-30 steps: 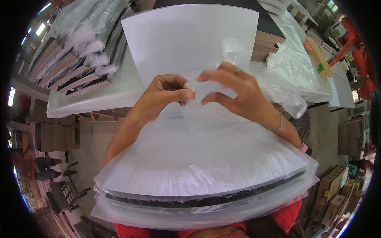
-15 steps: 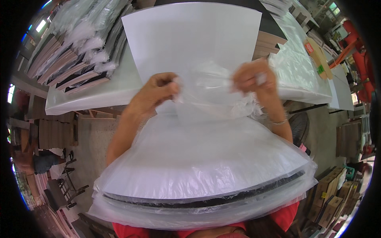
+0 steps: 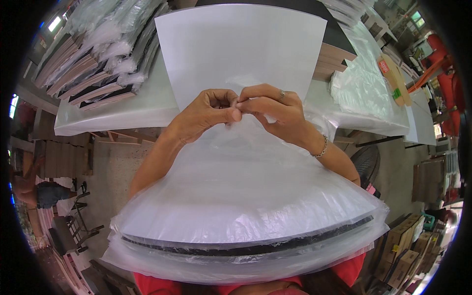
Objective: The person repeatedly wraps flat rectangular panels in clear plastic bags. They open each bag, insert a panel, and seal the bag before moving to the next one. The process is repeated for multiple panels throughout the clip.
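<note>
Plastic-wrapped white panel spanned the lower centre of the frame, seemingly propped against the person's red top, freeing the left hand and right hand, mid-frame, to pinch closed, fingertips touching, on apparent clear film.

Pinches a wisp of clear film in the left hand; meets its fingertips with the right hand. Has a film-wrapped white panel close before a red garment, a white sheet beyond, and piled bagged boards on the pale table at left.
</note>
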The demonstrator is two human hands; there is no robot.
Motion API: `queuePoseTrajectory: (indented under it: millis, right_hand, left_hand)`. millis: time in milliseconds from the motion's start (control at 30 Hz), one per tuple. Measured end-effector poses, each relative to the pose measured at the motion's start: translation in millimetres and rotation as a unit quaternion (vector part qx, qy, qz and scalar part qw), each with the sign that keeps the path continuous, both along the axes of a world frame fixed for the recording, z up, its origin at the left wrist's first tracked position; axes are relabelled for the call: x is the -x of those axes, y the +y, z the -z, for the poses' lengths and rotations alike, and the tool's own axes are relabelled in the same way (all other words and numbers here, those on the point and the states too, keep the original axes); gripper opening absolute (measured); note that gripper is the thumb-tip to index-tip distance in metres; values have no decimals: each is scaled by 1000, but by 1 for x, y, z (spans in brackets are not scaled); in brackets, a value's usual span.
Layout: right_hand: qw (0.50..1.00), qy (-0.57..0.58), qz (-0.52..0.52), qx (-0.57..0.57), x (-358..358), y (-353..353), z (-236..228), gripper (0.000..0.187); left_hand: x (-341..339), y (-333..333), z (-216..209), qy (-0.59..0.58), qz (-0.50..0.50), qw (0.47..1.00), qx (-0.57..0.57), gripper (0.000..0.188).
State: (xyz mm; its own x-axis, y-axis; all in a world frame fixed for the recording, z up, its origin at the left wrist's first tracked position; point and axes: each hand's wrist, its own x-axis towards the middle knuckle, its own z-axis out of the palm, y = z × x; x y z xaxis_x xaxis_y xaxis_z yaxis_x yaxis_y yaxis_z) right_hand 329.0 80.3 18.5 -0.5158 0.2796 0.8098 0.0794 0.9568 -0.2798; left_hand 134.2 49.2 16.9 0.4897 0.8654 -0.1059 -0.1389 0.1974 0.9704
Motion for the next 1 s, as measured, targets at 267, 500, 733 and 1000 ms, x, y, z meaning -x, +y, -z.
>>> queuePoseTrajectory:
  millis: [267, 500, 733, 1000]
  right_hand:
    - [942, 43, -155, 293, -41, -3, -16, 8]
    - [944, 57, 113, 305, -105, 13, -16, 15]
    - [881, -103, 43, 459, -37, 4, -34, 17]
    - [801, 83, -302, 511, -101, 7, 32, 30]
  left_hand:
    - [18, -2, 11, -48, -50, 995, 65, 28]
    - [94, 25, 47, 441, -351, 775, -286, 30]
    - [-26, 12, -10, 424, -104, 705, -559, 25]
    - [33, 13, -24, 5, -215, 972, 94, 46]
